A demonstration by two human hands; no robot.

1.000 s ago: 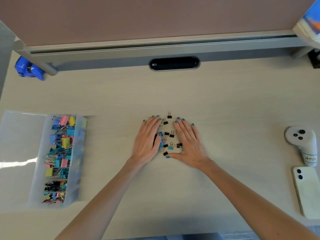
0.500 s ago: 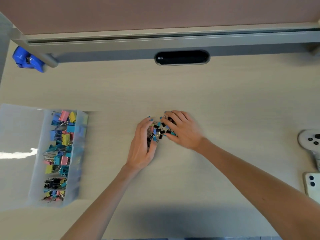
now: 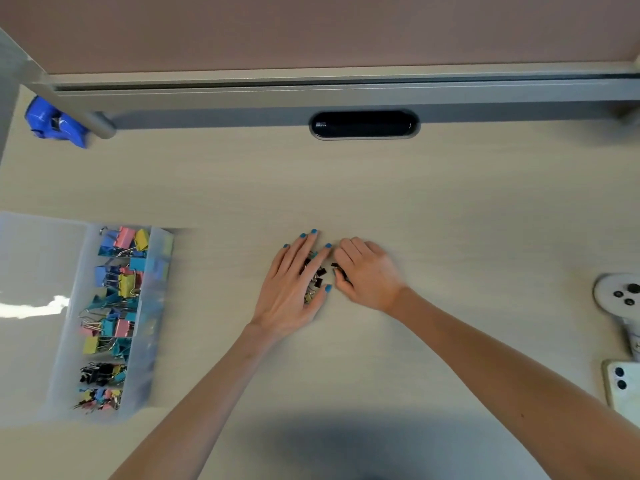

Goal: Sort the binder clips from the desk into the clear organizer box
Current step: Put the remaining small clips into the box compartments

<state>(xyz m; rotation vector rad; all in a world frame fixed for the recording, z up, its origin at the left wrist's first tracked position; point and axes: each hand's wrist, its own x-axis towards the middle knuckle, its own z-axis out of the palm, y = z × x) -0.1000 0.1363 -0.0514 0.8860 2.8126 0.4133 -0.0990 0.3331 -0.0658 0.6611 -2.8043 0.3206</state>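
Note:
A small pile of tiny black and blue binder clips [image 3: 318,273] lies on the desk between my two hands. My left hand [image 3: 291,292] rests cupped against the pile's left side with fingers stretched out and partly covering it. My right hand [image 3: 370,275] is curled, knuckles up, with a few black clips showing under its fingers. Far to the left stands the clear organizer box [image 3: 152,306], its compartments filled with larger pink, yellow and blue clips at the back and small black and mixed ones at the front.
The box's clear lid [image 3: 31,271] lies open to its left. A blue object [image 3: 52,121] sits at the back left by a metal post. A black cable slot [image 3: 363,124] is at the desk's back. A white controller [image 3: 620,296] and a phone [image 3: 627,389] lie at the right edge.
The scattered clips have been swept together into a tight pile. Both hands closed in on each other, and my right hand went from flat to curled over some clips.

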